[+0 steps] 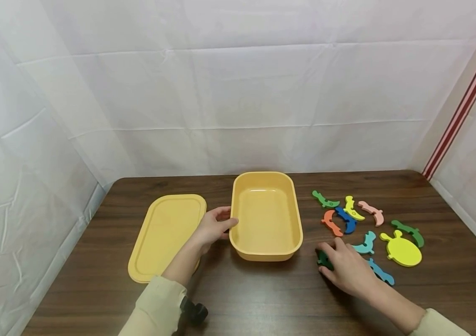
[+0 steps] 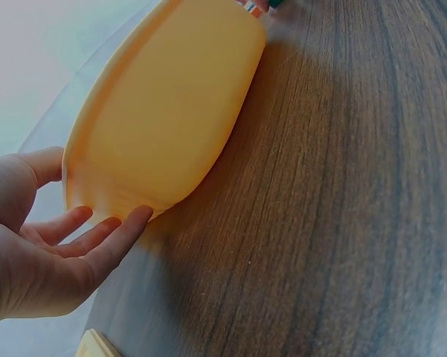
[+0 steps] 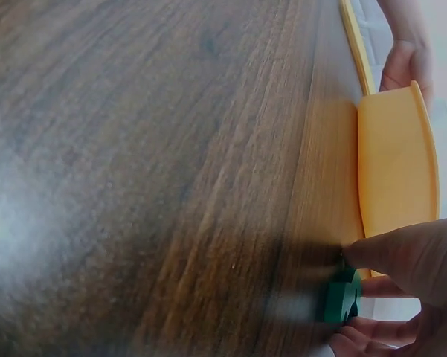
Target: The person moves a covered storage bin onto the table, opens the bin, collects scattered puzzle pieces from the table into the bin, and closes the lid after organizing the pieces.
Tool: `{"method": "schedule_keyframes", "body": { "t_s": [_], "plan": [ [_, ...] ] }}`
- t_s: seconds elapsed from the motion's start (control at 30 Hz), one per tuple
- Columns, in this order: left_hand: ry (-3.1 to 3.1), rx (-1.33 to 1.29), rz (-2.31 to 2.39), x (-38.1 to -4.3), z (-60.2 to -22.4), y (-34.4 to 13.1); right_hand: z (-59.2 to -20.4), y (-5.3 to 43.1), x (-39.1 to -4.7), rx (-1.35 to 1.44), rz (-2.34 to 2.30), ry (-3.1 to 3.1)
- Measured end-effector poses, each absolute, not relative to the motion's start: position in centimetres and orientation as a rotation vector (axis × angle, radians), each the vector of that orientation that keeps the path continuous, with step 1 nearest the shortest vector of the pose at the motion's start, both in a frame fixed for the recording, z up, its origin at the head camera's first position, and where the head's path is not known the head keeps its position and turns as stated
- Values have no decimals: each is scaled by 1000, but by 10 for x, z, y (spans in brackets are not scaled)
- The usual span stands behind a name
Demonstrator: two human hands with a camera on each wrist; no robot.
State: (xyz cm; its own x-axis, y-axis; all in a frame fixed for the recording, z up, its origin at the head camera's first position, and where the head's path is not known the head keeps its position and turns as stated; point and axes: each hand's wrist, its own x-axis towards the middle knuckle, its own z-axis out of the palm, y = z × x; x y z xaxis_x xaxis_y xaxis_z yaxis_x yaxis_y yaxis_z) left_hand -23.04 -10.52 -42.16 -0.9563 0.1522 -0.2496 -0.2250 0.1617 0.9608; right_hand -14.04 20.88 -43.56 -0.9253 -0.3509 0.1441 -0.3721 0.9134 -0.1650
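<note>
Evidently, the left hand pinched the yellow box (likely steadying it); right of the box, the right hand gripped a dark-green piece.

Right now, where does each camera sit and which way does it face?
Head: on the head, facing forward and down at the yellow bin; shows left hand, right hand, sleeves.
Left wrist: on that wrist, facing the bin's outer side; shows mainly left hand.
Right wrist: on that wrist, facing a dark green piece and the bin; shows both hands.
All share the bin.
</note>
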Motion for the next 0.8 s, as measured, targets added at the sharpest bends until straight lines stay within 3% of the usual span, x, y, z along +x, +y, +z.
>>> {"method": "schedule_keyframes", "body": {
  "t_s": [0.8],
  "plan": [
    [2161,-74,1854,-228,-418,-104,-436,205,-148,709,209,-2978]
  ]
}}
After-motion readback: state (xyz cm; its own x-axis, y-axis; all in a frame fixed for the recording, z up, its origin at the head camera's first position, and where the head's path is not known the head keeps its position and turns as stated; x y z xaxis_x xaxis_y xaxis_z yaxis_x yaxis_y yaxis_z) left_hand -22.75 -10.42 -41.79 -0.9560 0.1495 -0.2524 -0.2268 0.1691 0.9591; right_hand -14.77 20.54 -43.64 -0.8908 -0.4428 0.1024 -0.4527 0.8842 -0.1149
